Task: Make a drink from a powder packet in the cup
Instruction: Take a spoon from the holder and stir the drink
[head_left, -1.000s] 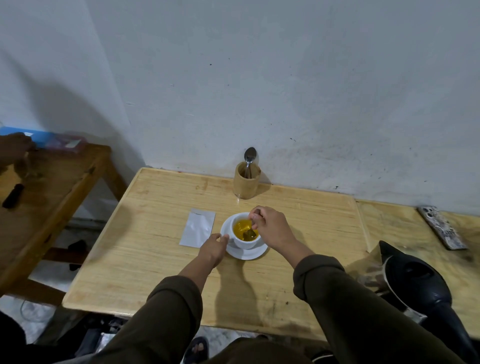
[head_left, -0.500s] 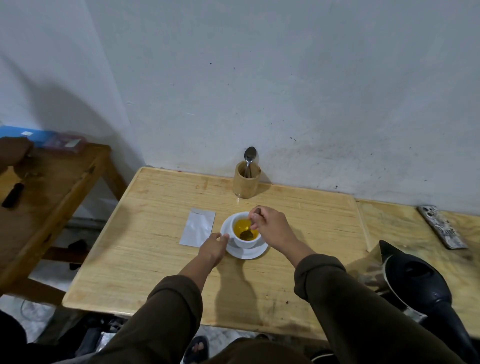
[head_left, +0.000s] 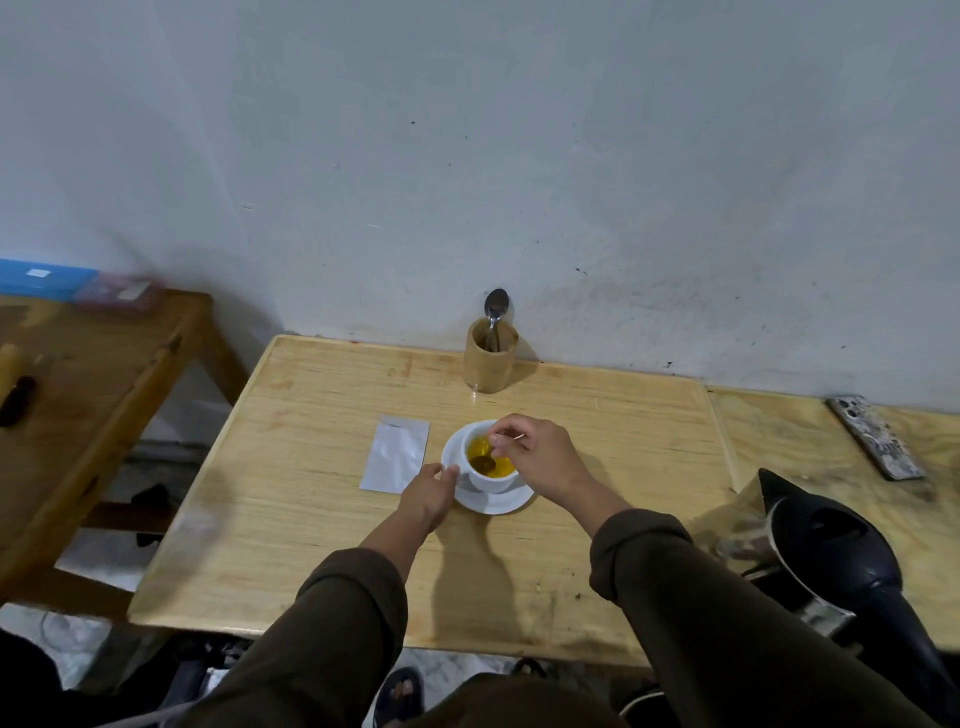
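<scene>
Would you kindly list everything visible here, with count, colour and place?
cup: 1, white, on the saucer, holding yellow liquid
saucer: 1, white, middle of the table
stirring spoon: 1, dark, bowl in the liquid
packet: 1, silver, flat, left of the saucer
holder: 1, tan, by the wall
spare spoon: 1, metal, upright in the holder
kettle: 1, black, right near edge
phone: 1, patterned, far right
table: 1, light wood
side table: 1, darker wood, left
left hand: 1, touching the saucer rim
right hand: 1, over the cup, pinching the spoon handle
</scene>
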